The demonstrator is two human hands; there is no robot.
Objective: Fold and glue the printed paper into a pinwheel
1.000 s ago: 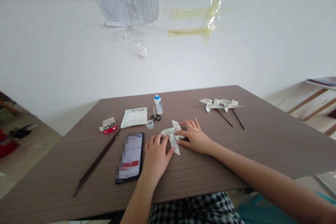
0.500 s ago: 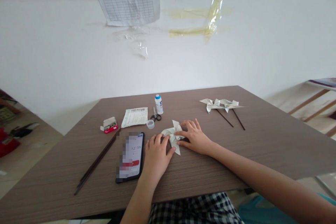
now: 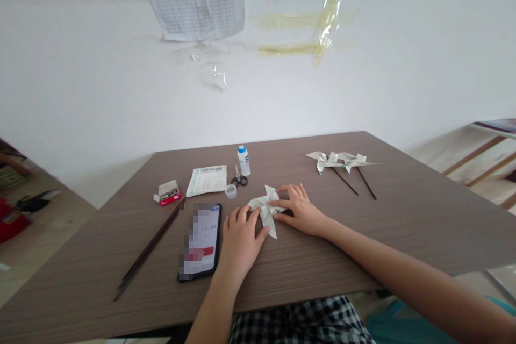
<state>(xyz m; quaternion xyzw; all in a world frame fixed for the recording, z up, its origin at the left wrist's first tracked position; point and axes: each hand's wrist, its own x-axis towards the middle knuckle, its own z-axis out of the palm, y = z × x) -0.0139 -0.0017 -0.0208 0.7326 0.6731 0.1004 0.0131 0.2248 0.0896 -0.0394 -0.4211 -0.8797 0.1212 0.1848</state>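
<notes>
A small pinwheel [image 3: 268, 216] of folded printed paper lies flat on the table, its blades spread around the middle. From the left, my left hand [image 3: 242, 234] holds it down, index finger and thumb at its left and lower blades. My right hand [image 3: 303, 210] holds it from the other side, index fingertip close to the centre and thumb just below. The right blade is partly hidden under those fingers. Just beyond the pinwheel sit a clear plastic cap [image 3: 230, 191] and small black-handled scissors [image 3: 239, 180].
A phone [image 3: 201, 244] lies beside my left forearm, with dark sticks [image 3: 149, 250] farther left. Behind them are a red-and-white box [image 3: 169, 193], folded printed paper [image 3: 207, 180] and a blue-capped white bottle [image 3: 244, 161]. Two pinwheels on sticks [image 3: 338, 161] lie at the back right, near the wall.
The phone's displayed number has gone from 12:55 to 12:56. Both hands and the pinwheel stay practically in place.
</notes>
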